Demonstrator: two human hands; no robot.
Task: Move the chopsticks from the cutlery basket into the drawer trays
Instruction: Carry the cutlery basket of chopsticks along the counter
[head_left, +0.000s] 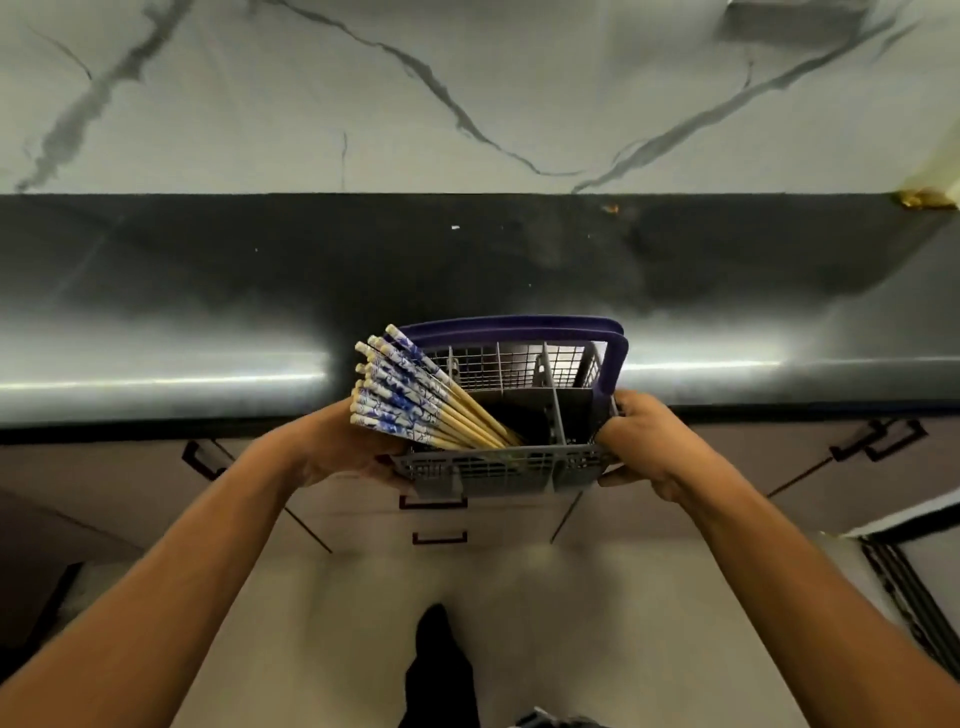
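- Both hands on the basket (498, 470) at the dark counter (208, 291) edge.
- Left hand (343, 452) grips its left end, right hand (636, 441) curls round the right.
- Chopsticks (415, 400) bunched in the left compartment, patterned tops fanning up and left over the rim.

Soft, even indoor light fills the view. Two bright bands of glare streak the dark counter (208, 291) near its front edge. Wide-angle distortion bends the edges. The whole picture is slightly soft, and the floor (332, 639) below is blurred.
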